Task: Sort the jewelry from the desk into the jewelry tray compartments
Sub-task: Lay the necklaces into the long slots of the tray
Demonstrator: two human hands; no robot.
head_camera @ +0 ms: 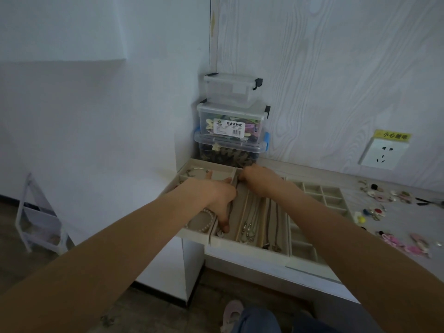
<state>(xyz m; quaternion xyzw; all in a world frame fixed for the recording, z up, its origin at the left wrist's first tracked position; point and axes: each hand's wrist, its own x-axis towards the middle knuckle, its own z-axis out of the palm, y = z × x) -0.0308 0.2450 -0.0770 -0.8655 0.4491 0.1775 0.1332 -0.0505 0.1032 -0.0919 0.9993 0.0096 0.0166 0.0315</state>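
Note:
Beige jewelry trays lie on the desk's left end, split into long and small compartments. Necklaces lie stretched in the long slots, and a pearl bracelet sits in a front left compartment. My left hand reaches into the leftmost long slot, thumb pressing down near a small pendant. My right hand is at the far end of the same slot, fingers curled over the tray's back edge, apparently pinching a dark necklace cord. Loose earrings and hair clips are scattered on the desk at right.
Three stacked clear plastic storage boxes stand in the corner behind the trays. A wall socket with a yellow label is on the right wall. A white rack stands on the floor at left. My shoe and knee show below the desk.

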